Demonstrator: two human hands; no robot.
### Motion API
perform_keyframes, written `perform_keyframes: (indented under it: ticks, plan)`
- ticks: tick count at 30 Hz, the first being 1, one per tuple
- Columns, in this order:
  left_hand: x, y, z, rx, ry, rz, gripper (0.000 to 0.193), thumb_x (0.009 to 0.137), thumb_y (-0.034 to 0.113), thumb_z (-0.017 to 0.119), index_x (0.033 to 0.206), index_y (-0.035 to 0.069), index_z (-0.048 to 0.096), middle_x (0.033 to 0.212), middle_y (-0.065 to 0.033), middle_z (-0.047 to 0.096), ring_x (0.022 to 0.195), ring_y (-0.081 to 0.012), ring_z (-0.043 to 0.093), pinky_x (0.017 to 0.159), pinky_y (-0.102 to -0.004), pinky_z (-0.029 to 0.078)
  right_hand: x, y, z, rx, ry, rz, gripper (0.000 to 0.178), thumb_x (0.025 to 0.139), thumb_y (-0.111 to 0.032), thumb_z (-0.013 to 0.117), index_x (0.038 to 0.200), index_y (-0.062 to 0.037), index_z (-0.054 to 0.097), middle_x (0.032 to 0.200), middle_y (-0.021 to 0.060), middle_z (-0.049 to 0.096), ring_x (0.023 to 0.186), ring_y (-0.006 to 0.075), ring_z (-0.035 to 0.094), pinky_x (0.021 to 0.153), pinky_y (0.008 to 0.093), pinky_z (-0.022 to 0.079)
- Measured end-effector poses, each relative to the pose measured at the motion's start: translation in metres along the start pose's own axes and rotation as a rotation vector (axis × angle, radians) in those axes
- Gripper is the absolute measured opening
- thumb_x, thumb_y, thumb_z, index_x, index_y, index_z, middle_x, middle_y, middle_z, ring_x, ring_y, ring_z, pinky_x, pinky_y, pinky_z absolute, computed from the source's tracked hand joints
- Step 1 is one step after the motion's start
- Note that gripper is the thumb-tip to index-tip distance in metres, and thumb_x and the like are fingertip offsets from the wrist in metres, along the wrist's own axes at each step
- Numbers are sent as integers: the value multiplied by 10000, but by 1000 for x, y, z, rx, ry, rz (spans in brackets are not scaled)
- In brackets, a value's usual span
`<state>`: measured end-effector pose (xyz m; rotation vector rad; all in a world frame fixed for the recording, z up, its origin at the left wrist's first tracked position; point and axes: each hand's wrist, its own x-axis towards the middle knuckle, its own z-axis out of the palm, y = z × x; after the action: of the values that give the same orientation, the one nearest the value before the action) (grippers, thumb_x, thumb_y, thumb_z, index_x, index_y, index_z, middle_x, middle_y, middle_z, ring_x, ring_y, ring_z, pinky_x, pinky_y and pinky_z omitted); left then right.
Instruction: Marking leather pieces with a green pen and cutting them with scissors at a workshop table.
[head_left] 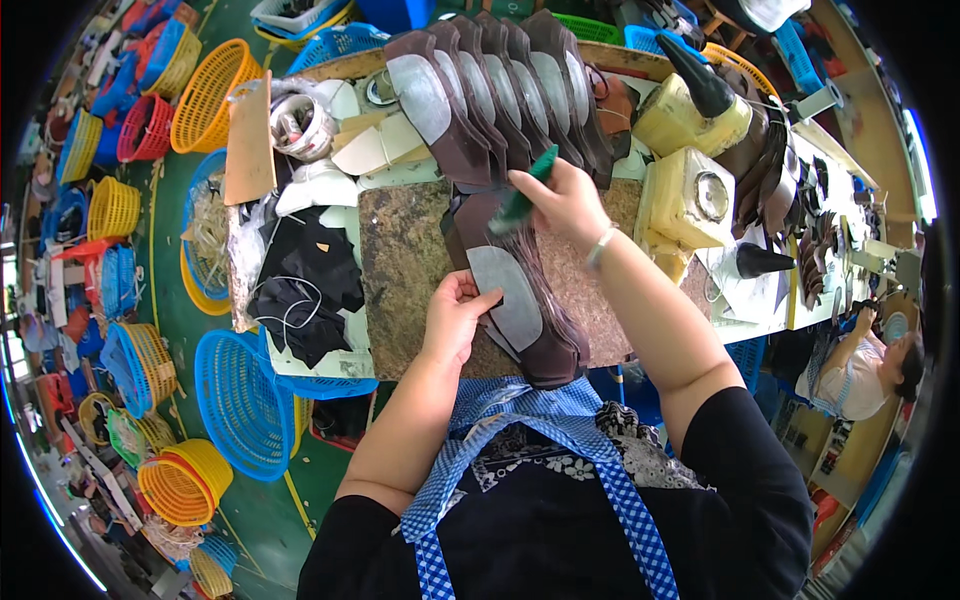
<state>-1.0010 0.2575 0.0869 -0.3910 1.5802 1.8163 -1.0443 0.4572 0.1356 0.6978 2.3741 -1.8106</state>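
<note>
A stack of dark brown shoe-upper pieces (pixel 562 335) lies on the worn brown work board (pixel 405 240). Each has a curved outline, and the top one carries a light grey patch. With its thumb on the grey patch and its fingers at the left edge, my left hand (pixel 455 320) grips the stack. My right hand (pixel 568 205) holds a green brush (pixel 527 188) over the far end of the stack; its bristle end is blurred against the brown. Beyond it, several similar brown pieces (pixel 455 110) with grey patches lie overlapped in a fanned row.
Yellowed glue containers (pixel 690 195) stand right of the board, with black cones (pixel 765 261) near them. Black fabric scraps (pixel 310 290) and a white cup (pixel 302 128) lie left. Blue baskets (pixel 240 405) stand on the green floor. Another person (pixel 865 370) sits at far right.
</note>
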Motion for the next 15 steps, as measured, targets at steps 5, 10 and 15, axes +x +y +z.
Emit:
perform_keyframes:
  ticks: [5,10,15]
  plan:
    - [3,-5,-7,22,-19,-47,244,749,88,689,957,93,561,804,45,615,650,-21,525,524,-160,341,-34,35,12,-191,-17,-246,266,755,-228,679,754,-3,536,563,90,582,496,143,573,475,257,449]
    - [2,-1,-4,5,-15,-92,227,756,75,688,941,107,559,796,44,605,624,-20,508,505,-152,332,-132,86,-22,-46,-76,-489,139,750,-63,629,791,-33,500,679,60,620,577,122,604,549,248,500]
    - [2,0,-1,57,-2,-23,232,737,103,712,912,109,559,764,40,599,621,-32,512,486,-176,320,-146,89,-40,-67,61,-250,152,745,-66,652,793,-26,513,638,54,604,549,121,593,514,263,477]
